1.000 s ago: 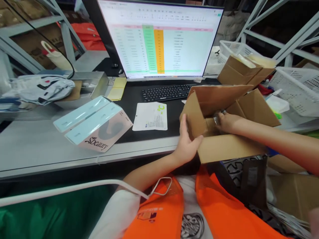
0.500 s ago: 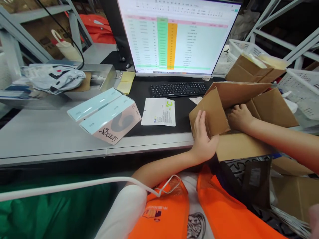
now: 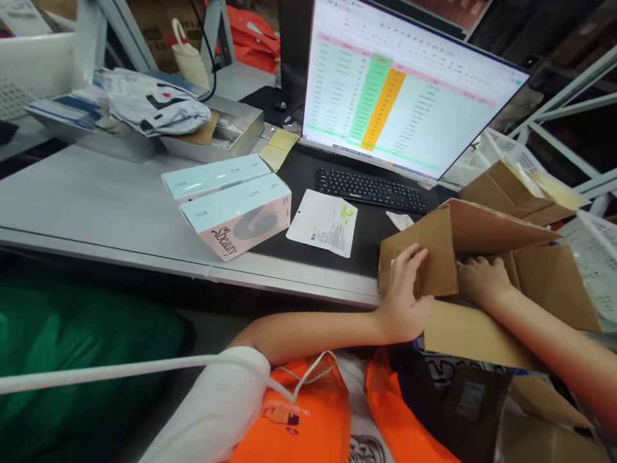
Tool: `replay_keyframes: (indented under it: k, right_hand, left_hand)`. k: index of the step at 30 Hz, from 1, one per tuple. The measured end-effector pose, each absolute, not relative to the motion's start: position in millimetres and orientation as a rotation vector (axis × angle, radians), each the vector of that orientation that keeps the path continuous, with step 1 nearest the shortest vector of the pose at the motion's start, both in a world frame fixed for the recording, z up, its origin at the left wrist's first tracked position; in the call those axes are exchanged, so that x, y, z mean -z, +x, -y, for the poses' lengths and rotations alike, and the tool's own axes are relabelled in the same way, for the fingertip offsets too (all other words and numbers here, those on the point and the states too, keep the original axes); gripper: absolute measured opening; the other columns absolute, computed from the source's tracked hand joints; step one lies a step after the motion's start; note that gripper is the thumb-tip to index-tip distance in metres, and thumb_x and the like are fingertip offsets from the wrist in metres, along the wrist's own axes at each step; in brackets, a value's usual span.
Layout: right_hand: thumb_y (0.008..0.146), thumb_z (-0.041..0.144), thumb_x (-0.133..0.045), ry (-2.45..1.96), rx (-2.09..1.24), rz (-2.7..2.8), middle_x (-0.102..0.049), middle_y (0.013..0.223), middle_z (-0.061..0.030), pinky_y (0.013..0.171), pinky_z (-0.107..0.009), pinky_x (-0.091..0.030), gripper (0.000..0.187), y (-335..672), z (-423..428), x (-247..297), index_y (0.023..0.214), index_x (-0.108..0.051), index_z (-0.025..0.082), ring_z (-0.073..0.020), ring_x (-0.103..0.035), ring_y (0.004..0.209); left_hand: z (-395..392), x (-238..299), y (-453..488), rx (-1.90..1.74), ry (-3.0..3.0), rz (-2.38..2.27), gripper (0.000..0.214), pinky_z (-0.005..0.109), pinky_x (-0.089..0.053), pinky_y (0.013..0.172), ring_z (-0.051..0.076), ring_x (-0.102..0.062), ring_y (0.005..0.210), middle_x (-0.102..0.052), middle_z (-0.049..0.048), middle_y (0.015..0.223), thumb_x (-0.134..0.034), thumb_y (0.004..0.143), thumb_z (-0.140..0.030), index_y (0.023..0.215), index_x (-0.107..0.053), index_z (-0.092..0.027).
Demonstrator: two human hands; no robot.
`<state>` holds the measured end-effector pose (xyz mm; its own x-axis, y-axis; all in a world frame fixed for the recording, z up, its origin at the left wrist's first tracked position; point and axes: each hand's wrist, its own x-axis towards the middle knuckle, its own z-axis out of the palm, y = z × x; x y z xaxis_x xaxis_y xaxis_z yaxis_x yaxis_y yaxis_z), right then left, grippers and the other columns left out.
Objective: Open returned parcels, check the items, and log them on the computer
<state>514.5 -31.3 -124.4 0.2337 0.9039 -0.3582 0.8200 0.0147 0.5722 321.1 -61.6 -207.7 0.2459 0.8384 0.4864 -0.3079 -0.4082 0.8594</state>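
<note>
An open cardboard box (image 3: 504, 225) sits at the right front of the desk with its flaps raised. My left hand (image 3: 407, 299) lies against the box's left side, fingers stretched upward and thumb apart. Inside the box is my right hand (image 3: 484, 280), its fingers curled; anything they hold is hidden by the cardboard. Left of the box lies a flat white packet (image 3: 322, 222) with green and blue print. Two pale blue and pink cartons (image 3: 236, 206) marked "Sbeauty" stand side by side further left.
Behind the packet are a black keyboard (image 3: 369, 190) and a monitor (image 3: 337, 83) showing a spreadsheet. Yellow notes (image 3: 278, 149) and a grey tray (image 3: 248, 132) with bagged items are at the left. Another cardboard box (image 3: 511, 193) and white baskets (image 3: 595, 257) stand at the right.
The camera view has shifted and tilted, so the desk things appear further right and slanted. Both hands keep their places at the box, the right one still inside.
</note>
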Motion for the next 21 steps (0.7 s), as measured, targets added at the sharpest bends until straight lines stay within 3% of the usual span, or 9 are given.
replay_keyframes:
  k: [2, 4, 8, 13, 17, 21]
  right_hand:
    - [0.100, 0.020, -0.035, 1.720, -0.202, -1.517, -0.059, 0.139, -0.0334, 0.108, -0.063, -0.035, 0.053, 514.8, 34.7, 120.2, 0.143, -0.059, 0.000, -0.0441, -0.051, 0.136]
    - [0.097, 0.021, -0.040, 1.623, -0.206, -1.515, -0.056, 0.143, -0.0341, 0.111, -0.064, -0.032, 0.055, 521.8, 35.1, 120.3, 0.145, -0.059, 0.002, -0.0455, -0.048, 0.139]
    - [0.087, 0.023, -0.058, 1.512, -0.140, -1.611, -0.054, 0.148, -0.0293, 0.116, -0.065, -0.029, 0.056, 555.8, 31.1, 127.1, 0.141, -0.066, 0.017, -0.0460, -0.043, 0.145]
    - [0.081, 0.018, -0.060, 1.506, -0.029, -1.758, -0.063, 0.138, -0.0274, 0.116, -0.071, -0.025, 0.054, 583.2, 29.1, 131.0, 0.133, -0.072, 0.027, -0.0466, -0.049, 0.140]
    - [0.085, 0.016, -0.054, 1.446, 0.001, -1.650, -0.064, 0.139, -0.0242, 0.117, -0.066, -0.029, 0.057, 569.5, 24.4, 127.5, 0.140, -0.067, 0.026, -0.0409, -0.051, 0.140]
    - [0.088, 0.008, -0.040, 1.366, 0.004, -1.742, -0.070, 0.128, -0.0228, 0.106, -0.054, -0.047, 0.057, 564.0, 21.4, 125.7, 0.131, -0.073, 0.023, -0.0366, -0.064, 0.127]
  left_hand:
    - [65.1, 207.4, 321.1, -1.416, 1.502, -0.508, 0.081, 0.057, -0.021, 0.131, 0.032, -0.028, 0.157, -0.030, 0.0122, 0.165, -0.054, 0.081, -0.008, 0.156, -0.032, -0.029]
    - [66.5, 206.7, 322.3, -1.428, 1.505, -0.487, 0.082, 0.057, -0.024, 0.130, 0.031, -0.030, 0.156, -0.032, 0.0115, 0.164, -0.054, 0.080, -0.007, 0.156, -0.033, -0.031]
    - [58.8, 203.0, 325.1, -1.434, 1.420, -0.540, 0.077, 0.056, -0.025, 0.130, 0.030, -0.032, 0.155, -0.034, 0.0117, 0.164, -0.053, 0.081, -0.008, 0.154, -0.037, -0.030]
    - [43.7, 197.2, 323.8, -1.450, 1.382, -0.569, 0.076, 0.056, -0.028, 0.128, 0.031, -0.037, 0.153, -0.038, 0.0108, 0.162, -0.055, 0.078, -0.007, 0.150, -0.044, -0.029]
    - [41.4, 195.2, 323.0, -1.458, 1.360, -0.566, 0.066, 0.055, -0.034, 0.126, 0.030, -0.043, 0.148, -0.045, 0.0099, 0.157, -0.056, 0.078, -0.007, 0.141, -0.054, -0.029]
    - [43.4, 195.2, 323.8, -1.490, 1.328, -0.558, 0.066, 0.054, -0.034, 0.126, 0.029, -0.043, 0.149, -0.047, 0.0127, 0.154, -0.057, 0.078, -0.008, 0.141, -0.054, -0.026]
